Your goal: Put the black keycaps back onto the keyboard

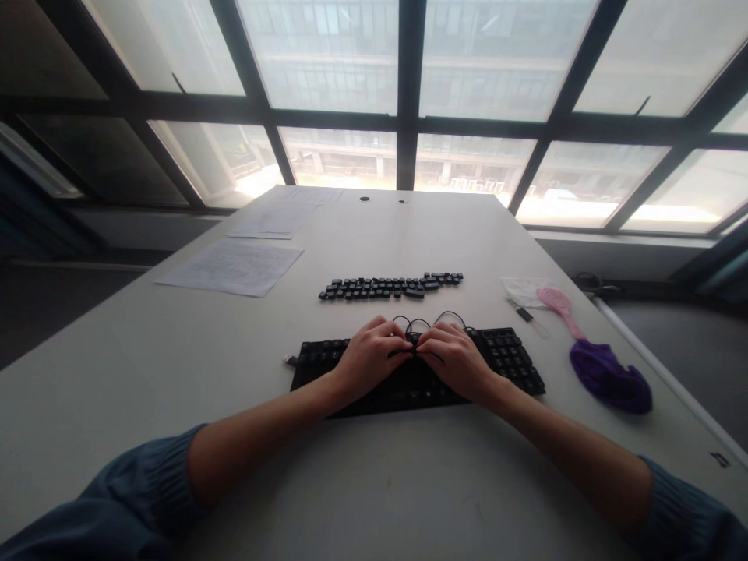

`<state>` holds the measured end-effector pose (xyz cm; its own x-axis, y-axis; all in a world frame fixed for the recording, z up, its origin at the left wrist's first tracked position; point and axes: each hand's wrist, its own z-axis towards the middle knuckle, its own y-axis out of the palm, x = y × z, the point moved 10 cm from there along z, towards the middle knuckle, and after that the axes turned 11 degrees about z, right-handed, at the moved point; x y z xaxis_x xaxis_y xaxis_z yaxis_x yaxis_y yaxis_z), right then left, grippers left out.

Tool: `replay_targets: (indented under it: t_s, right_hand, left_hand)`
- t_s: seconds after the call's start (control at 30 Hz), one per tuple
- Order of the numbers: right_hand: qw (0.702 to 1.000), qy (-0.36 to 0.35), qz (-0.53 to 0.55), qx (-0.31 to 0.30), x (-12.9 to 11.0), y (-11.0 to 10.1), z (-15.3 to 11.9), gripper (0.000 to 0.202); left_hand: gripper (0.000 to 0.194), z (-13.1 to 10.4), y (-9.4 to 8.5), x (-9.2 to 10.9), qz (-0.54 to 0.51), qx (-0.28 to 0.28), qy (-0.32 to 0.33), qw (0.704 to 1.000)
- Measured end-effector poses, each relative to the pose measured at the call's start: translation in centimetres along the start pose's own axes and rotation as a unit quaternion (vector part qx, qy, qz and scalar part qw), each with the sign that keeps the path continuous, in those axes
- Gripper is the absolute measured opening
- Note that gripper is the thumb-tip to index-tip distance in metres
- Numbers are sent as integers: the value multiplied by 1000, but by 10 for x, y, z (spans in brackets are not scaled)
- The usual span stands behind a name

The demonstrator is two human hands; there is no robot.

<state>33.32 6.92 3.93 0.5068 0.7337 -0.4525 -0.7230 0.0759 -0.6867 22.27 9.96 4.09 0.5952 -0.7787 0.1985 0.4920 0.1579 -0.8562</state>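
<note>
A black keyboard lies on the white table, its keys present at the right end and its lower left part looking dark and bare. Over its middle, my left hand and my right hand meet fingertip to fingertip at the upper rows. Both hands have thumb and fingers pinched together around something too small to make out. Beyond the keyboard, several loose black keycaps lie in uneven rows. A thin black cable loops behind my hands, and a USB plug shows at the keyboard's left end.
Printed papers lie at the left. On the right are a clear plastic bag, a small black-handled wire tool, a pink brush and a purple cloth. Windows stand behind the table.
</note>
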Motion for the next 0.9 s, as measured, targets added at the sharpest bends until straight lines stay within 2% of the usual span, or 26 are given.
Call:
replay_targets:
  t_s: [0.2, 0.33, 0.63, 0.9]
  right_hand:
    - [1000, 12, 5, -4, 2, 0, 1, 18]
    - [1000, 14, 4, -5, 1, 0, 1, 16]
    - [1000, 12, 3, -3, -1, -1, 1, 15]
    - [1000, 17, 5, -6, 1, 1, 1, 18]
  left_hand:
    - [14, -1, -1, 4, -1, -3, 19, 1000]
    - [11, -2, 0, 9, 32, -15, 44, 998]
    - [10, 0, -1, 0, -46, -16, 15, 999]
    - [10, 1, -1, 1, -36, -23, 19, 999]
